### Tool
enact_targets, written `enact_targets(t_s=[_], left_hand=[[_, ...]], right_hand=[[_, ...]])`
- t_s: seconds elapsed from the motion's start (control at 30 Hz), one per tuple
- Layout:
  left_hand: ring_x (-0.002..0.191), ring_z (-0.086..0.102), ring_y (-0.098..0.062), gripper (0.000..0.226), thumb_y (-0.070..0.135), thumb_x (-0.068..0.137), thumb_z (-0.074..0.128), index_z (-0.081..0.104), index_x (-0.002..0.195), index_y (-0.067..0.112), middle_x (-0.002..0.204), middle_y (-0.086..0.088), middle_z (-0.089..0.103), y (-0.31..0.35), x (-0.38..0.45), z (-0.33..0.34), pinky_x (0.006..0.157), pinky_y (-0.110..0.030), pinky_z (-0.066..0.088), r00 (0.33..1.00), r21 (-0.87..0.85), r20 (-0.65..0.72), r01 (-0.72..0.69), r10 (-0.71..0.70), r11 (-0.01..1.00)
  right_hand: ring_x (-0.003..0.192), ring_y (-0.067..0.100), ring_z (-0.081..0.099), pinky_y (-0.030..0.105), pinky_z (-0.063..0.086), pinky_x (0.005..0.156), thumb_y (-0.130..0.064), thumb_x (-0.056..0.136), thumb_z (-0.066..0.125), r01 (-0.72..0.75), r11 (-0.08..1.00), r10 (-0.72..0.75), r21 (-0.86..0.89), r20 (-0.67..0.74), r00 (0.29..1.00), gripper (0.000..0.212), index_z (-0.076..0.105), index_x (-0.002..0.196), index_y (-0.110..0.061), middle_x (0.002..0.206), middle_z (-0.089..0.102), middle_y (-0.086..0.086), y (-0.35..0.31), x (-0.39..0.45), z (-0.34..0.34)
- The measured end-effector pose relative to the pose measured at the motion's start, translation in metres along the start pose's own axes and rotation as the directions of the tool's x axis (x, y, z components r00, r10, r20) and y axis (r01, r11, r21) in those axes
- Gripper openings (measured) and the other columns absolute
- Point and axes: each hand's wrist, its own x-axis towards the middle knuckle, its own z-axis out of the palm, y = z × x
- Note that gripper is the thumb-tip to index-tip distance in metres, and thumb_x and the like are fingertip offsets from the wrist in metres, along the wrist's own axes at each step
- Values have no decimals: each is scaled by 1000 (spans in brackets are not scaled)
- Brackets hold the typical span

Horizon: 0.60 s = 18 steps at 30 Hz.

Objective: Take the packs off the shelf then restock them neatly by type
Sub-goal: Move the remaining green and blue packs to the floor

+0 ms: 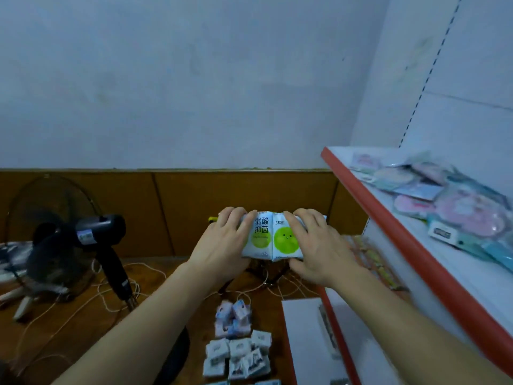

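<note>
1. Two white packs with green circles [273, 237] are held up in the air, side by side and touching, well above the brown floor [83, 315]
2. The left hand [222, 240] grips the left pack, fingers curled over its top and thumb under it
3. The right hand [316, 245] grips the right pack the same way, fingers bent over the top, thumb at the bottom edge
4. Both green-circle packs are to the left of the white shelf with the red edge [388, 226], not on it
5. On that shelf lies one messy heap of pastel flat packs [444, 201]; I cannot count them
6. A lower shelf [369, 254] under it holds a row of yellowish packs, too blurry to count
7. On the floor below the hands sits a pile of small pink and blue packs [233, 318], about four
8. Just in front of that pile is a bunch of small white packs [238, 357], about eight
9. One black fan [63, 243] stands on the floor, far to the left of the shelf, with white cords [111, 298] around it
</note>
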Motion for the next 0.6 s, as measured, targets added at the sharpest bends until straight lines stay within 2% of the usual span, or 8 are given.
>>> enact_targets(t_s=[0.1, 0.3, 0.43, 0.6], left_hand=[[141, 23, -28, 97, 46, 76, 71, 16, 152, 24, 148, -3, 31, 11, 18, -28, 102, -46, 48, 997, -16, -56, -50, 49, 999], [137, 29, -29, 95, 55, 75, 68, 21, 150, 23, 145, -4, 34, 49, 54, -81, 98, -47, 47, 944, -60, -190, -286, 270, 956], [134, 32, -29, 96, 70, 73, 55, 24, 150, 21, 144, -5, 37, 95, 66, -107, 100, -47, 46, 861, -94, -262, -472, 436, 877], [130, 37, -32, 90, 54, 74, 70, 33, 147, 15, 139, -8, 42, 180, 54, -131, 95, -53, 49, 699, -143, -381, -691, 604, 709]], right_hand=[[133, 32, 37, 45, 55, 87, -44, 69, 66, -63, 997, 61, -51, -48, 997, 93, 31, 150, -14, 139, 39, 9, 5, -5, -38], [137, 30, 27, 47, 48, 99, -50, 74, 66, -289, 945, 265, -155, -159, 951, 96, 24, 154, -17, 146, 31, 8, 12, -44, -114], [137, 32, 30, 50, 49, 97, -54, 71, 67, -454, 864, 409, -217, -224, 885, 96, 28, 151, -17, 146, 33, 9, 13, -96, -157], [135, 33, 31, 48, 51, 91, -42, 70, 74, -619, 727, 551, -298, -286, 784, 96, 30, 152, -14, 145, 36, 11, 2, -193, -206]])
